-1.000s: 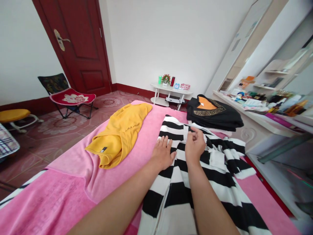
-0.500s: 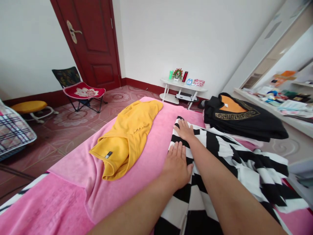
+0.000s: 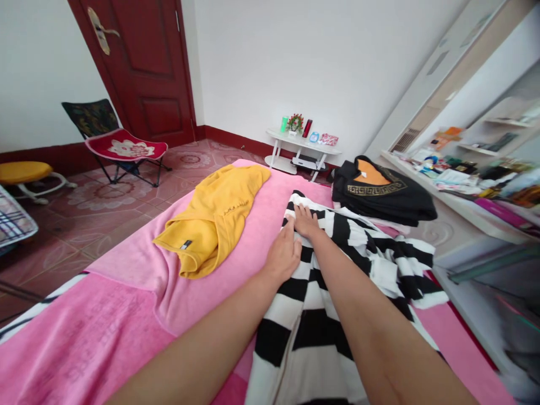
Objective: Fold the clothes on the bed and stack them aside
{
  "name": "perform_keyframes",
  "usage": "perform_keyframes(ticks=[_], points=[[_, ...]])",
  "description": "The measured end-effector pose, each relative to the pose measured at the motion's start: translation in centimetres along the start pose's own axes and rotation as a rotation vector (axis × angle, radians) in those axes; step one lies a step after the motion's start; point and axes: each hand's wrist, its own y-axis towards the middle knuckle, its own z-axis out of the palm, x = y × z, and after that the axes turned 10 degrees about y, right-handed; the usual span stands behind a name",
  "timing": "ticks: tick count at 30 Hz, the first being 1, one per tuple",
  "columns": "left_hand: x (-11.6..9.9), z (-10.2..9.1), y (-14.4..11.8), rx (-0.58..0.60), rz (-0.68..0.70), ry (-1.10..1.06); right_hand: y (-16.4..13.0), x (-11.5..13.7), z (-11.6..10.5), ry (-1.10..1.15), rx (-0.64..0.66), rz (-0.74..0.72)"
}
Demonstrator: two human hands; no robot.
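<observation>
Pink terry cloth, a blanket [image 3: 105, 337] spread over a bed, fills the nearest part of the view. Two bare forearms reach forward across it from the bottom edge. Lying lengthwise over the blanket, under and between the arms, is a black-and-white striped garment [image 3: 312, 315], its wide bands running crosswise and its right side bunched into loose folds.

The left hand [image 3: 283, 254] rests palm down on the garment's left edge, fingers straight and close together, pressing the cloth flat and gripping nothing. Just beyond it and touching it, the right hand [image 3: 306, 220] also lies flat on the striped cloth near its far end, fingers stretched out and slightly spread, holding nothing.

To the left of the hands, apart from the striped garment, a yellow top [image 3: 215, 216] lies crumpled on the blanket with a small dark label near its closest hem. Farther back on the right, a folded black garment [image 3: 382, 194] with a gold patterned neckline and orange lining sits at the bed's far corner.

Beyond the bed, a low white table [image 3: 301, 152] stands against the white wall, carrying small items too tiny to identify. On the left, over a patterned tile floor, are a folding chair [image 3: 120, 147] with a red seat, a yellow stool [image 3: 23, 171] and a dark red door [image 3: 135, 67]. Along the right runs a cluttered shelf [image 3: 459, 202], blurred.
</observation>
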Motion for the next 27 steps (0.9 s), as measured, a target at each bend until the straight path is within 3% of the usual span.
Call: perform_keyframes(ticks=[5, 12, 16, 19, 21, 23, 25, 27], points=[[0.0, 0.2, -0.4, -0.001, 0.031, 0.017, -5.5, 0.2, 0.1, -0.010, 0.035, -0.011], [0.3, 0.6, -0.8, -0.004, 0.140, 0.145, -12.9, -0.3, 1.5, -0.001, -0.065, -0.075], [0.3, 0.7, -1.0, 0.045, 0.172, 0.286, -16.5, -2.1, 1.4, 0.132, -0.110, -0.252], [-0.1, 0.5, -1.2, 0.068, 0.175, 0.360, -18.3, -5.0, -0.6, 0.211, -0.195, -0.341], [-0.3, 0.4, -1.2, 0.071, 0.170, 0.389, -18.8, -7.6, -2.7, 0.200, -0.367, -0.221], [-0.4, 0.5, -1.2, 0.076, 0.164, 0.416, -18.8, -10.3, -4.5, 0.130, -0.513, 0.032], [-0.3, 0.6, -1.1, 0.087, 0.170, 0.453, -18.4, -12.8, -5.7, 0.068, -0.538, 0.260], [-0.2, 0.7, -1.0, 0.106, 0.190, 0.497, -17.7, -14.6, -6.0, 0.054, -0.480, 0.384]])
